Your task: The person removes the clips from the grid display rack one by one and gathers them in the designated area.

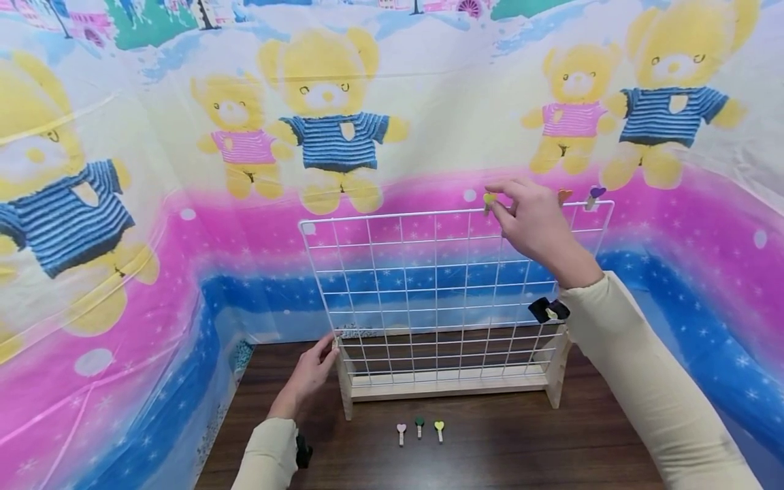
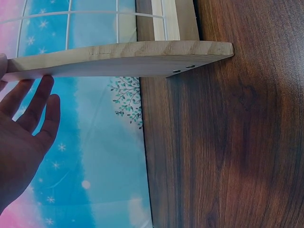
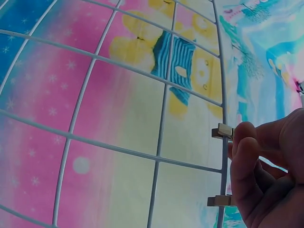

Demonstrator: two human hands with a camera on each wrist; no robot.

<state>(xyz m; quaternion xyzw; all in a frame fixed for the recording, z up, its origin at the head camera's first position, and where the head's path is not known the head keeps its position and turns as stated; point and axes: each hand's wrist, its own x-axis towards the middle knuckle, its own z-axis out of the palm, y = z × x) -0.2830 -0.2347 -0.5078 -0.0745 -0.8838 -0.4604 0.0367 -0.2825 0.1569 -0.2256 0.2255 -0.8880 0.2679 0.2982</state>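
1. Through my feed, the right hand (image 1: 540,223) has its fingers pinching a lime clip (image 1: 488,198) at the top wire of the grid (image 1: 436,288)
2. Right of those fingers, I see an orange clip (image 1: 564,196) and a purple clip (image 1: 597,192) on that wire
3. I have the left hand (image 1: 307,374) holding the upright (image 2: 114,61) with its fingers
4. Right of and below those, a pink clip (image 1: 401,429), green clip (image 1: 419,423) and yellow clip (image 1: 439,427) lie on the desk (image 1: 490,449)

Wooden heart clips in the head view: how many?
6: pink clip, dark green clip, yellow clip on brown table; lime clip in right hand; orange clip, purple clip on white wire grid. The hand may hide more.
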